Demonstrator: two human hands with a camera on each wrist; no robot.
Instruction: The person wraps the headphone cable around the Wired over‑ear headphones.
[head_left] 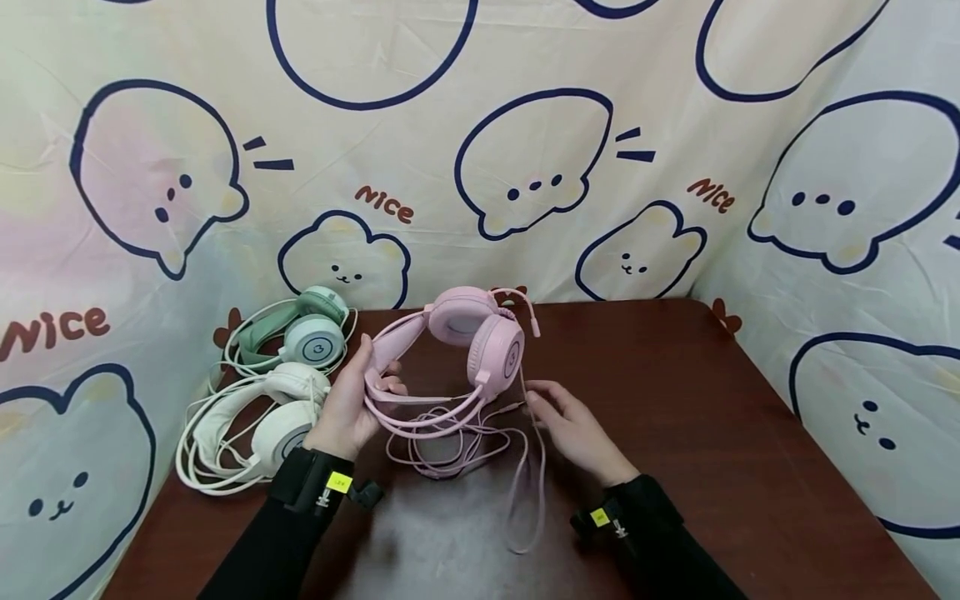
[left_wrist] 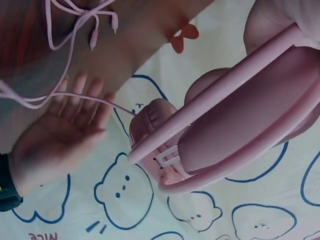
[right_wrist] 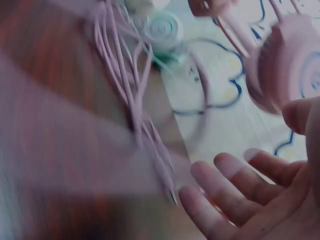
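Pink headphones (head_left: 480, 342) with a small boom microphone are lifted over the brown table (head_left: 675, 400). My left hand (head_left: 372, 372) grips their headband, which fills the left wrist view (left_wrist: 225, 125). Their pink cable (head_left: 465, 437) trails in loops onto the table. My right hand (head_left: 546, 406) hovers open just right of the cable, fingers spread and holding nothing. In the left wrist view that same open right hand (left_wrist: 65, 125) shows with the cable (left_wrist: 50, 100) running past its fingertips. The right wrist view shows the spread fingers (right_wrist: 235, 185) beside the blurred cable (right_wrist: 130, 100) and an earcup (right_wrist: 290, 60).
Green headphones (head_left: 303, 333) and white headphones (head_left: 258, 417) lie with their cables at the table's left back corner. A cartoon-printed cloth (head_left: 525, 167) walls the table at the back and both sides. Bare tabletop (head_left: 712, 467) stretches to the right.
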